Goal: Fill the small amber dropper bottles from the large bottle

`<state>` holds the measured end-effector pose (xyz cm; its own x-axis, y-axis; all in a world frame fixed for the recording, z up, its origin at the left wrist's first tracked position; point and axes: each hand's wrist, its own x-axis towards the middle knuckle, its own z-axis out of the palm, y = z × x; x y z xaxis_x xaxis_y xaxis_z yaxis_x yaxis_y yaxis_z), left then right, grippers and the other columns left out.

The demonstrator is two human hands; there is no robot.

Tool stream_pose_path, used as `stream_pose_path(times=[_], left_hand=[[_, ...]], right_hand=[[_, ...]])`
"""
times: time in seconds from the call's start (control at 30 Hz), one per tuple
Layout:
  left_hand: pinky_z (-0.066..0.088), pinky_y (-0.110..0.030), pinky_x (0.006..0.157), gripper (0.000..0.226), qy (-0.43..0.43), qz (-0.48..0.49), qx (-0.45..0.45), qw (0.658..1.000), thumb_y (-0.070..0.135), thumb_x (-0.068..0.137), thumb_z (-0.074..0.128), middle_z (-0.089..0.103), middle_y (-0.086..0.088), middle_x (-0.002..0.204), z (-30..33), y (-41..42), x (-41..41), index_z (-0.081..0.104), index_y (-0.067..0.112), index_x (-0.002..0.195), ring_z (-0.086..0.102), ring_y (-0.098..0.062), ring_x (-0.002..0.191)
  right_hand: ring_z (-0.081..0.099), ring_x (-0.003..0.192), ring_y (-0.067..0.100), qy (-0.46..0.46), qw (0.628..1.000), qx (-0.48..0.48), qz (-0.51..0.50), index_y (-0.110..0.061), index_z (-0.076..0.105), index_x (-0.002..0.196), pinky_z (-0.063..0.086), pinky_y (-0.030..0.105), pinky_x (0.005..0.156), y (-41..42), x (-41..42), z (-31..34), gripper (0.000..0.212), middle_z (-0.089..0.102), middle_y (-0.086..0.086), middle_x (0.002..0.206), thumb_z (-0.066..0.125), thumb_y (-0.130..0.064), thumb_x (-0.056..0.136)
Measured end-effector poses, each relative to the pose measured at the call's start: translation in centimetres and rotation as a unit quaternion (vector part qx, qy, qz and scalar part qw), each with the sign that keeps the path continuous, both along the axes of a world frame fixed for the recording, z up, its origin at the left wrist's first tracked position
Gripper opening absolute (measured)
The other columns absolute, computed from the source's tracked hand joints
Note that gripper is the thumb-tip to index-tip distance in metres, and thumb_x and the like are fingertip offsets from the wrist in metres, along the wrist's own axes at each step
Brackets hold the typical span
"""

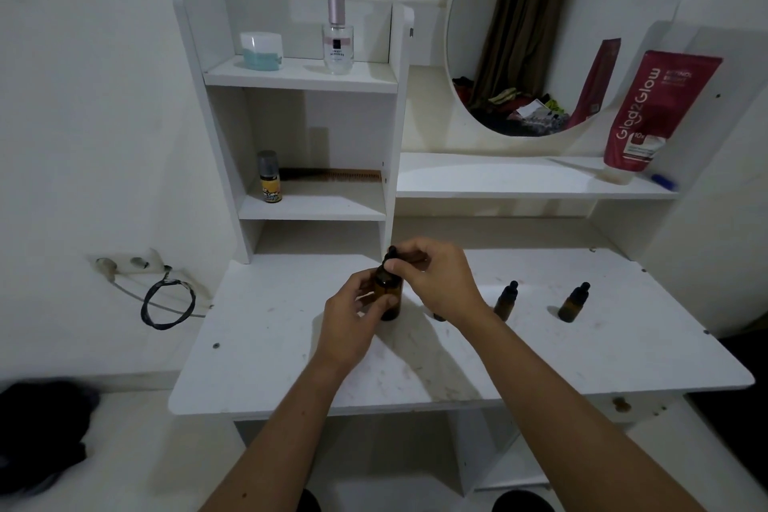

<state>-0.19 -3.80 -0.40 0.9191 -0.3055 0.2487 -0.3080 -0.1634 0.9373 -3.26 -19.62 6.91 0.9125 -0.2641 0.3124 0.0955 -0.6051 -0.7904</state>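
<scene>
Left hand (353,310) grips the large amber bottle (387,295) standing on the white tabletop (266,366), mid-front. Right hand (436,283) pinches its black dropper cap (391,258), prob. unscrewing or lifting it. Further right, two small dropper bottles (506,300) (573,302) stand capped, apart from each other; a third may hide behind the wrist. Fill lvl can't be read; looks like early stage, w/ all filling left.

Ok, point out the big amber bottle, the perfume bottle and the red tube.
big amber bottle (388,295), head view, glass body.
perfume bottle (338,50), head view, clear body.
red tube (652,112), head view, printed front.
</scene>
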Motion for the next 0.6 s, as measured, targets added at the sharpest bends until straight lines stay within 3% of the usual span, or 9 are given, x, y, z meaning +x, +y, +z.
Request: stream_pose_path(times=[0.2,0.47,0.6], left_hand=[[0.053,-0.030,0.104,0.041,-0.004,0.007,0.002,1.000,0.020,0.093,0.074,0.068,0.008,0.125,0.3,0.2,-0.6,0.061,0.022,0.132,0.065,-0.011,0.116],[0.053,-0.027,0.103,0.038,0.007,0.015,0.015,1.000,0.023,0.093,0.074,0.065,0.023,0.116,-0.2,0.3,-0.2,0.060,0.030,0.128,0.065,-0.003,0.111],[0.054,-0.030,0.103,0.037,0.003,0.024,0.024,0.999,0.027,0.093,0.074,0.065,0.023,0.115,-0.4,0.5,0.0,0.061,0.031,0.127,0.064,-0.002,0.110]], right_hand=[[0.070,0.077,-0.010,-0.016,0.999,-0.005,-0.038,-0.024,0.077,0.098,0.052,0.003,0.072,1.6,-0.5,-0.3,0.012,0.072,-0.020,0.082,0.084,-0.026,0.090],[0.071,0.082,-0.006,-0.028,0.998,-0.014,-0.046,-0.023,0.079,0.101,0.053,0.007,0.077,2.2,-0.5,-0.9,0.012,0.071,-0.021,0.084,0.082,-0.029,0.091],[0.073,0.097,0.003,-0.021,1.000,-0.016,-0.015,-0.019,0.075,0.123,0.061,0.022,0.091,2.0,-0.7,-1.1,0.032,0.077,-0.009,0.108,0.081,-0.028,0.093]])
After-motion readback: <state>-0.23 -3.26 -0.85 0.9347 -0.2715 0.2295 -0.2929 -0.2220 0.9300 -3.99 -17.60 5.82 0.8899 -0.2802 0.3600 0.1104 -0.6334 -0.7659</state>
